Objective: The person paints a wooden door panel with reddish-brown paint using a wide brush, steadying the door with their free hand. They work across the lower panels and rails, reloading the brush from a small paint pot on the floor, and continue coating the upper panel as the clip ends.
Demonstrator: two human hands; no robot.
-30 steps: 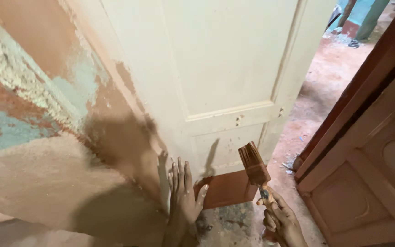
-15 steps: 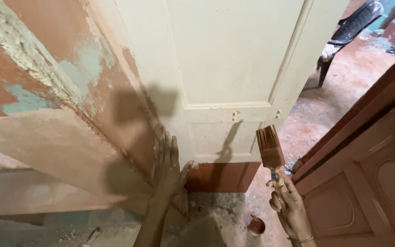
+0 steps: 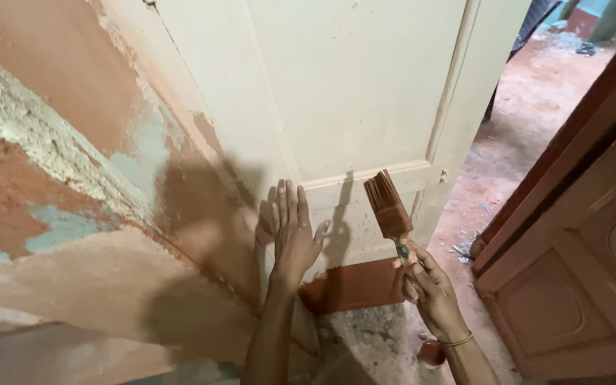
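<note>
My left hand (image 3: 293,235) lies flat with fingers spread against the lower part of a cream door leaf (image 3: 365,93). My right hand (image 3: 425,285) grips the handle of a flat paintbrush (image 3: 388,207) whose bristles, loaded with red-brown paint, point up just in front of the door's lower rail. A strip along the bottom of the door (image 3: 354,285) is painted red-brown; the panels above it are cream.
A peeling wall (image 3: 58,178) in orange, teal and white fills the left. A brown panelled door (image 3: 579,285) stands at the right. A small container of paint (image 3: 430,352) sits on the rough floor below my right wrist. A reddish floor (image 3: 529,114) runs beyond the doorway.
My view has shifted a little toward the door. My left hand stays pressed flat on it, and my right hand with the brush has stayed close to the lower rail.
</note>
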